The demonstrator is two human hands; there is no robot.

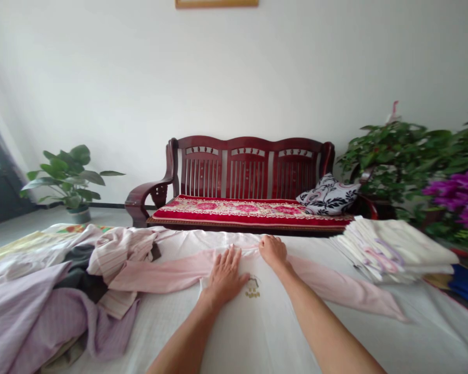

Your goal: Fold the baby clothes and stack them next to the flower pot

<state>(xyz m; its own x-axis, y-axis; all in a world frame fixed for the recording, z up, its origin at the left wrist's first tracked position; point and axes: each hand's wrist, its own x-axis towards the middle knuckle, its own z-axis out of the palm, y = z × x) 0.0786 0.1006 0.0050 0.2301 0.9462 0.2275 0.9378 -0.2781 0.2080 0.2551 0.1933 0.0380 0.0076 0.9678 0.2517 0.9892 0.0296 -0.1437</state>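
Observation:
A white long-sleeved shirt [253, 330] with pink sleeves lies spread on the cloth-covered table, its neckline at the far side and a small gold print on its chest. My left hand [226, 275] rests flat on the shirt's upper left, fingers stretched toward the collar. At the right of the neckline, my right hand [273, 250] is closed, its fingers curled on the collar edge. The left sleeve [159, 275] reaches a clothes heap; the right sleeve [347, 288] stretches out toward the lower right.
Loose clothes [50, 311] in lilac, dark and striped fabric are heaped at the left. A stack of folded white clothes [398, 249] stands at the right. Beyond the table is a wooden bench [245, 171] with a patterned pillow [329, 196]. Plants [409, 161] flank it.

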